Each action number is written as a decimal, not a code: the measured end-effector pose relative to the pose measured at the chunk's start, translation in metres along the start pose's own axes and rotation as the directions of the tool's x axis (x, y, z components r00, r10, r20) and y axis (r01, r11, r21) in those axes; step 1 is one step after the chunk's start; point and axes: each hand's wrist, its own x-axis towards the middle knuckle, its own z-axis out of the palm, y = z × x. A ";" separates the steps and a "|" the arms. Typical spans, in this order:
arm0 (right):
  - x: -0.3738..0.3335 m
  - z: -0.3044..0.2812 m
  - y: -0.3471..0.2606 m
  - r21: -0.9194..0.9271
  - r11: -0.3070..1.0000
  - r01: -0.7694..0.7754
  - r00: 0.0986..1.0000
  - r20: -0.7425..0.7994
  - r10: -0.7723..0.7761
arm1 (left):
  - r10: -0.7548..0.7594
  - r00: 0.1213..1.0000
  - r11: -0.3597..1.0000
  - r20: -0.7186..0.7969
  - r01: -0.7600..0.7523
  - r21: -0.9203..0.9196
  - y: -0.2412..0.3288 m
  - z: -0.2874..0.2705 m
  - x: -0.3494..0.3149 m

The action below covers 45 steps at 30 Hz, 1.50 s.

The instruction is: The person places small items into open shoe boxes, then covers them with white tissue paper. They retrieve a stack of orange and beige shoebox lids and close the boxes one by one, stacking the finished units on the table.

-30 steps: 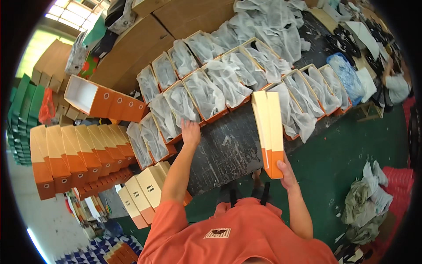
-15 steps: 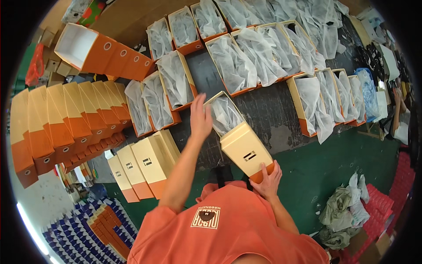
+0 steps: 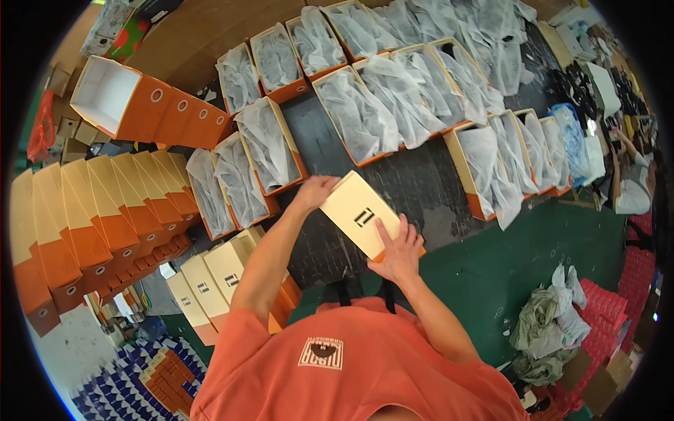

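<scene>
A cream-and-orange shoebox (image 3: 354, 214) lies at a slant over the near edge of the dark table, its cream lid covering the top. My left hand (image 3: 317, 193) has its fingers closed at the box's far left corner. At the near end my right hand (image 3: 399, 254) grips the box, with fingers over the lid and thumb by the lower edge. What the box holds is hidden. To its left stand several lidded shoeboxes (image 3: 226, 266). Beyond my left hand is an open shoebox (image 3: 292, 140) stuffed with white tissue (image 3: 263, 151).
More open, tissue-filled boxes (image 3: 484, 205) line the dark table (image 3: 319, 249). Nested orange boxes (image 3: 147, 109) and a row of cream-and-orange boxes (image 3: 88, 224) stand left. Plastic bags (image 3: 537, 326) and pink packs (image 3: 593, 309) lie right on the green floor. Another person's arm (image 3: 618, 172) shows far right.
The lid, half over the box before, now covers it. My left hand has gone from open beside the box to its far corner. My right hand has moved up onto the lid.
</scene>
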 end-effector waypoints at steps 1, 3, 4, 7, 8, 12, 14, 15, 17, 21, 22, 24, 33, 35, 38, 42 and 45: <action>-0.006 0.000 -0.003 0.033 0.999 0.026 0.999 -0.036 -0.025 | 0.018 0.998 0.964 -0.061 -0.002 0.265 -0.007 -0.006 0.009; -0.008 -0.001 0.009 0.068 0.995 0.074 0.987 -0.150 -0.063 | 0.143 0.989 0.966 -0.029 -0.133 0.223 0.024 -0.015 0.011; -0.015 0.002 0.014 0.103 0.989 0.106 0.979 -0.185 -0.085 | 0.267 0.960 0.961 -0.081 -0.259 0.096 0.059 -0.026 0.015; -0.059 -0.001 0.022 0.503 0.818 0.279 0.947 -0.285 -0.148 | 0.394 0.857 0.919 -0.332 -0.357 0.167 0.141 -0.024 0.018; -0.071 -0.007 0.024 0.581 0.772 0.259 0.959 -0.252 -0.132 | 0.485 0.826 0.846 -0.288 -0.359 0.394 0.150 -0.012 0.023; -0.053 -0.019 0.088 0.814 0.574 0.093 0.951 -0.244 0.192 | 0.273 0.952 0.860 -0.137 -0.178 0.479 0.151 0.068 0.001; -0.027 -0.018 0.127 0.757 0.654 0.006 0.928 -0.248 0.279 | 0.366 0.930 0.874 0.034 -0.356 0.330 0.146 0.102 -0.027; -0.028 -0.020 0.129 0.693 0.720 -0.035 0.951 -0.197 0.236 | 0.436 0.893 0.882 0.113 -0.448 0.142 0.143 0.117 -0.045; -0.029 -0.028 0.128 0.542 0.836 -0.087 0.983 -0.091 0.162 | 0.373 0.906 0.927 -0.197 -0.355 0.124 0.147 0.116 -0.064; -0.096 -0.004 0.104 0.074 0.989 -0.127 0.983 -0.123 0.135 | 0.398 0.575 0.898 -0.715 -0.404 0.175 0.159 0.054 -0.025; -0.102 -0.001 0.101 0.046 0.990 -0.135 0.982 -0.124 0.140 | 0.496 0.493 0.859 -0.714 -0.399 0.321 0.161 0.047 -0.011; -0.098 0.004 0.095 -0.009 0.987 -0.159 0.977 -0.144 0.156 | 0.211 0.962 0.954 -0.175 -0.163 0.252 0.166 0.045 0.010; 0.022 -0.018 0.046 -0.229 0.951 -0.207 0.961 0.135 0.242 | 0.123 0.934 0.991 -0.335 -0.100 0.086 0.156 0.077 0.024; 0.024 -0.019 0.047 -0.188 0.975 -0.115 0.987 0.088 0.134 | 0.432 0.764 0.892 -0.480 -0.441 0.100 0.125 0.072 0.017; 0.035 -0.015 0.030 -0.139 0.985 -0.106 0.989 0.093 0.119 | 0.384 0.528 0.829 -0.758 -0.558 0.031 0.136 0.004 -0.106; 0.025 -0.006 -0.019 -0.102 0.995 0.010 0.991 0.132 0.003 | 0.234 0.058 0.947 -0.970 -0.240 0.214 0.027 -0.124 -0.302; 0.025 -0.008 -0.035 0.002 0.994 0.110 0.980 0.168 -0.109 | 0.342 -0.056 0.843 -0.938 0.458 0.280 -0.042 -0.242 -0.434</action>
